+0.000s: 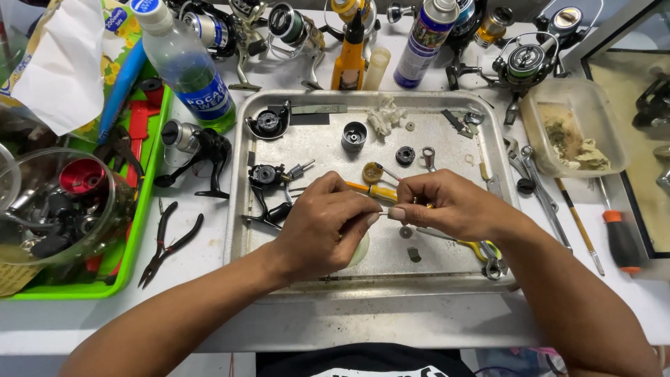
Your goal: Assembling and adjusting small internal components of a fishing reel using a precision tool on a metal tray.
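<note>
This is a small repair workbench for fishing reels. A metal tray [241, 209] of loose reel parts sits in the middle, whole spinning reels [293, 28] line the far edge, and pliers [167, 241], wrenches [534, 185] and a spray can [426, 42] lie around.

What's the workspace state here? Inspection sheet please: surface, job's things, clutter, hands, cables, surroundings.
Surface: white bench with a metal tray at centre.
Job's things: thin small part pinched between both hands; reel parts on the tray.
Clutter: black pliers, plastic bottle, spray can, green tray, orange-handled screwdriver.
Hands: left hand and right hand meet fingertip to fingertip over the tray.
Cables: nothing seen.
Surroundings: fishing reels along the back edge.
</note>
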